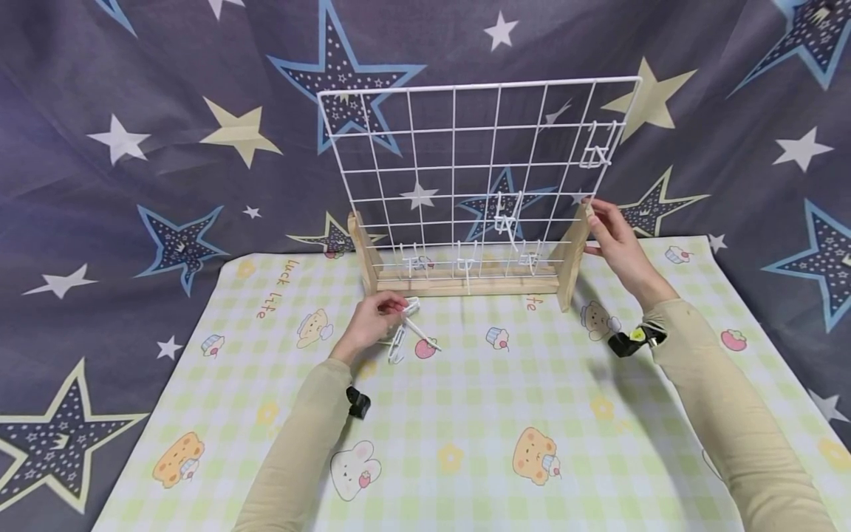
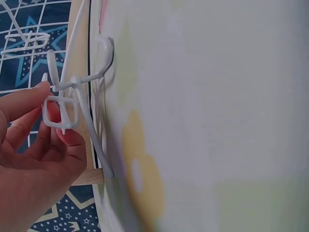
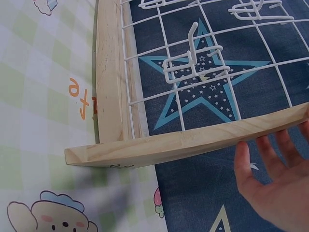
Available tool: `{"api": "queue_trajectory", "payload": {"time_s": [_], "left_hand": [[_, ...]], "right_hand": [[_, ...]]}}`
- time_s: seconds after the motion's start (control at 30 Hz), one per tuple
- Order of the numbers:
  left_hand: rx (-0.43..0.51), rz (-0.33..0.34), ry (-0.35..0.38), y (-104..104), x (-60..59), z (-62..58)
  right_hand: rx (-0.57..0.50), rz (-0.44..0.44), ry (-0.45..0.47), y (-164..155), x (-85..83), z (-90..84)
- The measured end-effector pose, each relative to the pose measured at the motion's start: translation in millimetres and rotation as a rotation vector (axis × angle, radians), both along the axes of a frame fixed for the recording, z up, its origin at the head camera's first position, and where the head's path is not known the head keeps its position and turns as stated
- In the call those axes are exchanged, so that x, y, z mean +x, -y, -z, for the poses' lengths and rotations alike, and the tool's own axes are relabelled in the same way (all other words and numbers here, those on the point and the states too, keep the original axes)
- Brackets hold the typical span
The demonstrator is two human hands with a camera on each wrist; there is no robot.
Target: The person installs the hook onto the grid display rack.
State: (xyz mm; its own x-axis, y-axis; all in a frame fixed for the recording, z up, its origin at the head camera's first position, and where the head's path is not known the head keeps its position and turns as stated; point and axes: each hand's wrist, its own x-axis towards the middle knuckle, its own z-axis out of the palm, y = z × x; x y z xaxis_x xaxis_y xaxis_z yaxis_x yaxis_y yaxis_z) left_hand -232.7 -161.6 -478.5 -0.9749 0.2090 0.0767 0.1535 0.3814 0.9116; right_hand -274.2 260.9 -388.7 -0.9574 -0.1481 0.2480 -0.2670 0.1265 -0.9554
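A white wire grid panel [image 1: 479, 170] stands upright in a wooden stand [image 1: 465, 281] at the back of the table. Several white wire hooks [image 1: 507, 214] hang on the grid, one [image 1: 595, 154] near its top right, one [image 3: 193, 65] close in the right wrist view. My left hand [image 1: 374, 319] pinches loose white hooks [image 1: 408, 329] on the cloth in front of the stand; the left wrist view shows my fingers [image 2: 53, 140] holding a hook [image 2: 65, 104]. My right hand [image 1: 614, 236] rests with straight fingers [image 3: 244, 164] against the stand's right wooden upright [image 3: 203, 140].
A checked cartoon tablecloth [image 1: 465, 414] covers the table. A star-patterned dark fabric [image 1: 166, 148] hangs behind and around it. Small black wrist cameras [image 1: 628, 341] sit on both sleeves.
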Motion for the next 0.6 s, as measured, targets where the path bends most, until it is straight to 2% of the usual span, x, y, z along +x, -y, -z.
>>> {"api": "queue_trajectory", "payload": {"time_s": [0.17, 0.33, 0.6], "left_hand": [[0.054, -0.025, -0.002, 1.7, -1.1, -0.5], [0.075, 0.002, -0.005, 4.3, 1.9, -2.3], [0.044, 0.011, -0.013, 7.7, 4.7, -8.8]], "right_hand": [[-0.004, -0.001, -0.005, 0.9, 0.3, -0.1], [-0.007, 0.001, -0.005, 1.3, 0.7, 0.0], [-0.015, 0.007, -0.006, 1.6, 1.2, -0.2]]}}
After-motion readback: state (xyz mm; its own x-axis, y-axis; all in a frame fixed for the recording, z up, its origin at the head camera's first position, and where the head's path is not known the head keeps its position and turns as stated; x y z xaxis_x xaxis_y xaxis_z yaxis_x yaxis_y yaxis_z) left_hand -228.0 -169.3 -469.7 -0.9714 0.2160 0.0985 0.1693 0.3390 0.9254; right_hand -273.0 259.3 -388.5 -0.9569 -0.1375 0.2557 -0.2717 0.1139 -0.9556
